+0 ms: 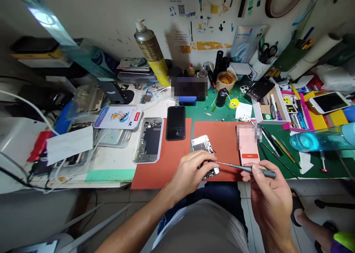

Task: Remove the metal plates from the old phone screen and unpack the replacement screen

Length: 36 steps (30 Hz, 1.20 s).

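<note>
My right hand grips a grey-handled precision screwdriver, its thin shaft pointing left. The screwdriver tip is close to the fingertips of my left hand. That hand is closed over an opened phone part, a white and silver panel with bare components, lying tilted on an orange mat. My left fingers cover its middle; whether they also hold something tiny cannot be made out. To the left are a dark-screened phone and a tray with a phone housing. A lit phone lies beyond the screwdriver.
Tweezers and thin tools lie at right beside a blue bottle. Tool boxes stand behind them. A yellow spray can leans by the wall. Cables and plastic boxes crowd the left. Another person's leg shows lower right.
</note>
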Available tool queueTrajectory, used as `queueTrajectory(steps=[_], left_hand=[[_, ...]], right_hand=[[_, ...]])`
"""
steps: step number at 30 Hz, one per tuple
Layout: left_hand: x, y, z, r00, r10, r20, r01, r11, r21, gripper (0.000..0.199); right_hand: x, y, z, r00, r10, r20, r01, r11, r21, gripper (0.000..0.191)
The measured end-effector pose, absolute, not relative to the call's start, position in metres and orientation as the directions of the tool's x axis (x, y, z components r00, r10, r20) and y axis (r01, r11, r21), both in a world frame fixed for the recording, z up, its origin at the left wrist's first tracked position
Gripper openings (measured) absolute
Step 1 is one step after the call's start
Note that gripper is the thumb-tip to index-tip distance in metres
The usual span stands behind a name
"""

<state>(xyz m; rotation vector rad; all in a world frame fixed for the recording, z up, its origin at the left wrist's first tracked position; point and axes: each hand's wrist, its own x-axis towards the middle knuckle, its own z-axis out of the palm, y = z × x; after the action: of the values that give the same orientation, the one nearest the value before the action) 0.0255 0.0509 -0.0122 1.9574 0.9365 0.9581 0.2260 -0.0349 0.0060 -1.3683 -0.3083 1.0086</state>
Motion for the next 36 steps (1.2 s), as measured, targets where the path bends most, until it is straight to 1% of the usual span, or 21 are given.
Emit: queueTrajectory(steps=[6,11,15,19,25,30,36], left_hand=[[0.02,0.035,-0.003,0.423,0.863,0.276,0.227,-0.396,0.89,0.007],[0.017,0.026,0.002,0.413,0.882,0.228,0.198,-0.331,0.923,0.005],[0.014,0.022,0.003,0.421,0.861,0.286,0.129,-0.369,0.92,0.006],[0.01,0.02,0.002,0.418,0.844,0.337,0.081,-0.404,0.911,0.009],[0.006,0.016,0.003,0.406,0.835,0.372,0.056,-0.429,0.902,0.012],[0.006,0.015,0.002,0.397,0.826,0.4,0.04,-0.451,0.892,0.013],[0.006,0.015,0.004,0.4,0.827,0.396,0.045,-0.449,0.892,0.013]], right_hand=[[0.217,-0.049,0.016,0.558,0.77,-0.308,-0.407,-0.07,-0.911,0.041],[0.213,-0.058,0.02,0.541,0.791,-0.287,-0.392,-0.065,-0.918,0.038],[0.211,-0.062,0.024,0.543,0.798,-0.263,-0.359,-0.063,-0.931,0.035],[0.21,-0.066,0.028,0.543,0.803,-0.248,-0.365,-0.04,-0.93,0.034],[0.207,-0.074,0.031,0.568,0.799,-0.197,-0.309,-0.016,-0.951,0.035],[0.205,-0.078,0.032,0.584,0.789,-0.192,-0.274,-0.031,-0.961,0.038],[0.204,-0.08,0.033,0.592,0.784,-0.187,-0.266,-0.029,-0.963,0.038]])
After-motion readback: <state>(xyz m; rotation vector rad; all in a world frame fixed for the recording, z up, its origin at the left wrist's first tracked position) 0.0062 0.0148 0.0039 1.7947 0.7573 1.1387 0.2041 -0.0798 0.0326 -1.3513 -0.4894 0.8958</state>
